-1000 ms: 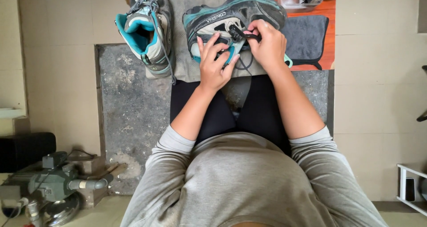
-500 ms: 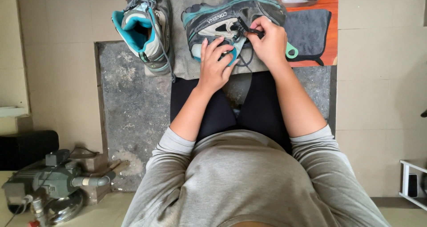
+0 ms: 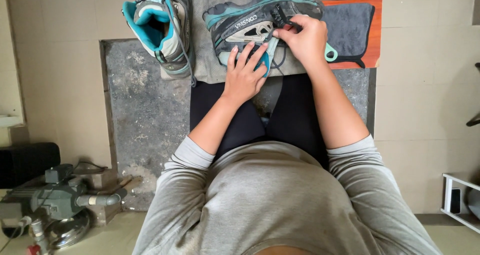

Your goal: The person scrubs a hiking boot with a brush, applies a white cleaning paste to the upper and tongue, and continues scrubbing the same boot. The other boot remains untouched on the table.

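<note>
My left hand lay flat, fingers spread, pressing the teal collar of the grey shoe, which sat on its side on the grey mat in front of my knees. My right hand was closed, pinching the dark lace near the eyelets. Risk, as I judged it: a hard pull on the lace could roll the shoe out from under the flat hand, since nothing else braced it. The second shoe stood just beside, its loose lace liable to snag
</note>
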